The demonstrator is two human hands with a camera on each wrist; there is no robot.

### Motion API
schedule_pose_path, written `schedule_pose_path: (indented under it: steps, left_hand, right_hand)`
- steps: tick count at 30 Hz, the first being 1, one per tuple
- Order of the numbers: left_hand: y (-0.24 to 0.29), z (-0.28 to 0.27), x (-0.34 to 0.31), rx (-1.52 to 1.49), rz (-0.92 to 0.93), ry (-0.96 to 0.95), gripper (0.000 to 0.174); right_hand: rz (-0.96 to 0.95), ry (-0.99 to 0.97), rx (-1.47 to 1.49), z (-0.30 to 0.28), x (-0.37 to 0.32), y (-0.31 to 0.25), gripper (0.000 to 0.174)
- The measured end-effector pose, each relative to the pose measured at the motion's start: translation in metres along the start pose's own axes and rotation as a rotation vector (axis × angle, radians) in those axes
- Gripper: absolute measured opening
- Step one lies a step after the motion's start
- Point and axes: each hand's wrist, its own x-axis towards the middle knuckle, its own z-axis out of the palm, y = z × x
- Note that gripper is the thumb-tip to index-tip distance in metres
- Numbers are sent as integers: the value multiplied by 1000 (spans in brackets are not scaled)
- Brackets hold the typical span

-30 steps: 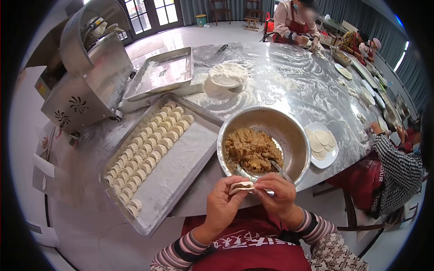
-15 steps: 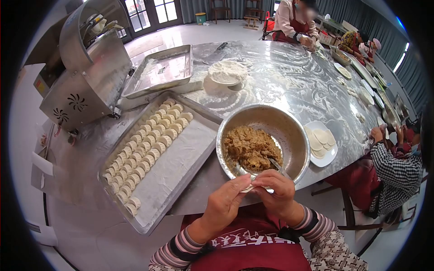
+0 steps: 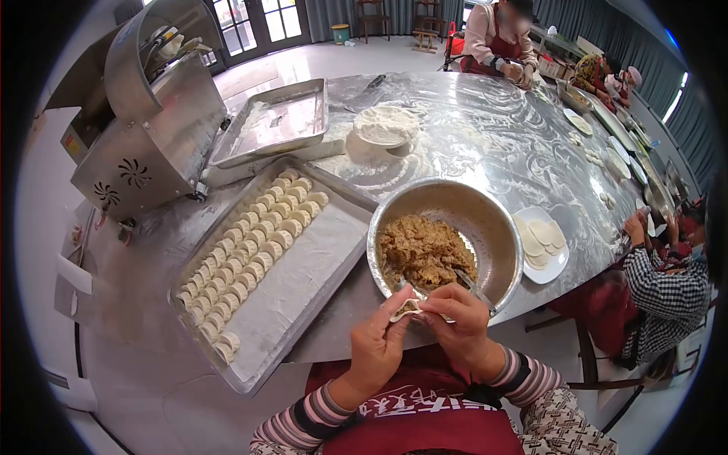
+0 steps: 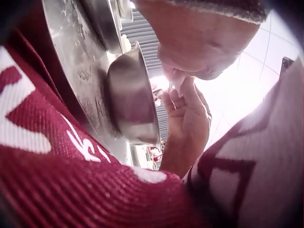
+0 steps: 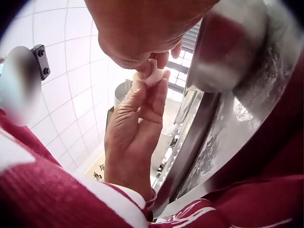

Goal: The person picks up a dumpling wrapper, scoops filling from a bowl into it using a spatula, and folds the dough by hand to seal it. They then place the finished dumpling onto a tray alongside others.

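Both hands hold one dumpling (image 3: pixel 407 308) just in front of the filling bowl's near rim. My left hand (image 3: pixel 377 343) pinches its left side between thumb and fingers. At its right side, my right hand (image 3: pixel 464 324) pinches the wrapper's edge. A brown patch of filling shows in the fold, while fingers cover much of the dough. In the right wrist view, the pale dumpling (image 5: pixel 152 76) sits between the fingertips of both hands. The metal bowl (image 3: pixel 497 220) contains brown minced filling (image 3: pixel 425 250) and a metal utensil (image 3: pixel 472 287) leaning on the near rim.
A lined tray (image 3: pixel 303 303) at left bears rows of folded dumplings (image 3: pixel 250 246). Round wrappers (image 3: pixel 540 239) lie on a white plate (image 3: pixel 557 267) at right. Farther back are a flour bowl (image 3: pixel 385 127), a floury tray (image 3: pixel 322 114) and a metal machine (image 3: pixel 144 152). Other people sit around the table.
The dumpling's filling showed widely a second ago, then fingers covered most of it; now a smaller patch shows. Both hands stay before the bowl, fingers shifting along the dough's edge.
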Motion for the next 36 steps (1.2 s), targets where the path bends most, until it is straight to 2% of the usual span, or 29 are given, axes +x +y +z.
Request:
schedule_pose_path:
  steps: [1, 2, 4, 6, 8, 9, 11, 12, 14, 15, 17, 20, 24, 27, 30, 32, 34, 36]
  left_hand:
    - [1, 0, 1, 59, 65, -5, 33]
    - [3, 0, 1, 118, 128, -10, 32]
    - [4, -2, 3, 117, 164, -37, 31]
    - [5, -5, 5, 115, 200, -65, 31]
    - [5, -10, 8, 242, 341, -147, 28]
    - [5, -10, 8, 242, 340, -148, 28]
    - [4, -11, 5, 105, 227, -216, 34]
    - [4, -8, 4, 105, 229, -216, 34]
    - [3, 2, 0, -291, -99, -176, 43]
    - [3, 4, -1, -289, -95, -172, 43]
    - [1, 6, -3, -413, -209, -225, 49]
    - [2, 5, -1, -268, -127, -214, 46]
    - [1, 4, 0, -263, -138, -204, 47]
    - [-7, 0, 1, -217, -65, -255, 49]
    - [-7, 0, 2, -343, -114, -237, 50]
    - [3, 0, 3, -585, -337, -168, 51]
    - [-1, 2, 1, -584, -354, -195, 51]
    - [-5, 5, -1, -580, -374, -224, 50]
  right_hand:
    - [-82, 13, -82, -1, 0, 1, 24]
    - [-80, 13, -82, -2, 1, 0, 24]
    - [-182, 23, -121, -7, 6, -4, 26]
    - [-175, 33, -112, -8, 6, -7, 26]
    - [-169, 43, -102, -9, 6, -8, 26]
    - [-218, 42, -103, -10, 7, -7, 25]
    - [-267, 42, -103, -9, 7, -8, 24]
    - [-269, 66, -104, -9, 8, -10, 23]
    - [-274, 89, -103, -7, 7, -9, 22]
    - [-272, 88, -126, -5, 7, -7, 22]
    - [-269, 84, -148, -2, 5, -6, 23]
    - [-161, 95, -165, 0, 5, -9, 24]
    - [-239, 12, -174, -3, 9, -9, 24]
    - [-325, -47, -186, -6, 14, -8, 24]
    - [-325, -47, -169, -6, 14, -7, 24]
    - [-296, -11, -158, -3, 12, -6, 25]
    - [-227, 72, -193, 0, 10, -6, 23]
    - [-214, 50, -193, 2, 9, -6, 22]
